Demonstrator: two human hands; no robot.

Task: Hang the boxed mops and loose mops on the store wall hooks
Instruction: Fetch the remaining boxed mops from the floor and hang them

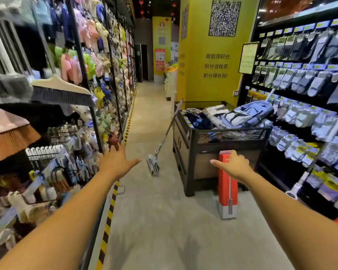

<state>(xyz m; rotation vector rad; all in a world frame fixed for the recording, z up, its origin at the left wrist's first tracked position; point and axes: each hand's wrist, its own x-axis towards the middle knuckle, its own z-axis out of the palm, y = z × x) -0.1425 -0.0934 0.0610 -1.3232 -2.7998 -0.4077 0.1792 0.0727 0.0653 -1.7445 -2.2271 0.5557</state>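
Note:
A tall red boxed mop (227, 189) stands upright on the floor against the front of a black bin. My right hand (235, 164) is at the top of the box, thumb stretched across its front, fingers curled round its upper right edge. My left hand (117, 162) is stretched forward, fingers spread and holding nothing, near the left shelving. A loose flat mop (154, 164) leans with its long handle against the bin's left corner, head on the floor. Another loose mop (299, 185) leans on the right shelf.
The black merchandise bin (193, 152) with bags juts into the aisle on the right. Brooms (61, 90) hang at the upper left above racks of small goods. Sock shelves (300, 78) line the right side. A yellow pillar (209, 61) stands behind the bin. Concrete floor (154, 230) runs ahead.

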